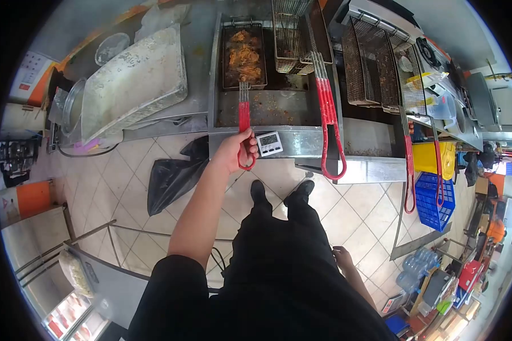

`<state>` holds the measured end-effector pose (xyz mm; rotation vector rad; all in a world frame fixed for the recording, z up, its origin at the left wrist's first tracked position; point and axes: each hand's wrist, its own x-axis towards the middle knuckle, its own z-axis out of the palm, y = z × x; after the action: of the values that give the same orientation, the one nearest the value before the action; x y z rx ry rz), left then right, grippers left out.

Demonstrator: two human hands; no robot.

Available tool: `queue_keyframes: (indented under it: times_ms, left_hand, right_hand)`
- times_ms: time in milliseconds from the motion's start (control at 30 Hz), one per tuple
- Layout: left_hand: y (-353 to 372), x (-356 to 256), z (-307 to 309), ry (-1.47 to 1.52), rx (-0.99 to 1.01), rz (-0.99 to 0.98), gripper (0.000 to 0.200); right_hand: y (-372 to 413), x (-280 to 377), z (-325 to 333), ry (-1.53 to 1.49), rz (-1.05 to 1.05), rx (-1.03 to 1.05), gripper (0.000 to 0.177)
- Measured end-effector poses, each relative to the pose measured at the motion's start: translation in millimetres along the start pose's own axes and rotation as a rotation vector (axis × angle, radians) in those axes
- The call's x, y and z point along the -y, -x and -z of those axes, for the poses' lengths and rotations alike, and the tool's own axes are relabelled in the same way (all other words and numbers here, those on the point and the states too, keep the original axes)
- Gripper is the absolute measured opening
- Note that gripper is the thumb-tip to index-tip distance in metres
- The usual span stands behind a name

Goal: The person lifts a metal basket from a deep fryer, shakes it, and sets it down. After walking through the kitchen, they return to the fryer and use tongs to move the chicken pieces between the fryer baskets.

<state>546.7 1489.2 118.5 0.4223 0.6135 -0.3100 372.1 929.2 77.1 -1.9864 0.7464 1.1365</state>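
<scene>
A: Left hand [236, 152]?
B: Fingers wrapped round the red handle [244, 113], closed on it. Arm reaches forward from a black sleeve, elbow fairly straight.
A: Right hand [342, 258]?
B: Low, beside the right thigh, arm down. Fingers loosely curled; can't tell how wide they are.
A: Basket [264, 68]?
B: On that handle, in the left part of the fryer [222, 142], browned food [243, 55] inside. Can't tell how deep it sits.
A: Near the grip?
B: Timer [269, 144], just beside the left hand, at the fryer's front edge.
A: Surface?
B: Metal worktop [202, 74] left of the fryer, big whitish-smeared tray [133, 79] on it, tilted.
A: Room?
B: Kitchen, pale tile floor [352, 219]. Black bag [173, 182] below the worktop; yellow bin [432, 158] and blue crate [435, 199] off right, clear bottles [409, 273] farther back toward the person.
</scene>
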Motion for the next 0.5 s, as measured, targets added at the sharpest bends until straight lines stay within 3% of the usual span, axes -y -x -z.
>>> queue_keyframes:
  times_ms: [100, 200, 267, 400, 500]
  left_hand:
    - [0, 4, 0, 0.004, 0.030, -0.010, 0.019]
    - [-3, 14, 3, -0.129, -0.081, -0.091, 0.023]
    - [-9, 28, 16, -0.383, -0.287, -0.177, 0.027]
    - [1, 23, -4, -0.477, -0.332, -0.205, 0.029]
    - [16, -12, -28, -0.361, -0.234, -0.180, 0.028]
  right_hand:
    - [5, 2, -3, 0.049, 0.009, -0.024, 0.043]
    - [-14, -21, -8, 0.021, 0.030, -0.026, 0.042]
    - [-7, -23, -13, -0.034, 0.035, -0.015, 0.042]
    - [6, 6, -18, 0.070, 0.019, -0.026, 0.041]
    - [9, 1, -17, 0.056, 0.022, -0.047, 0.041]
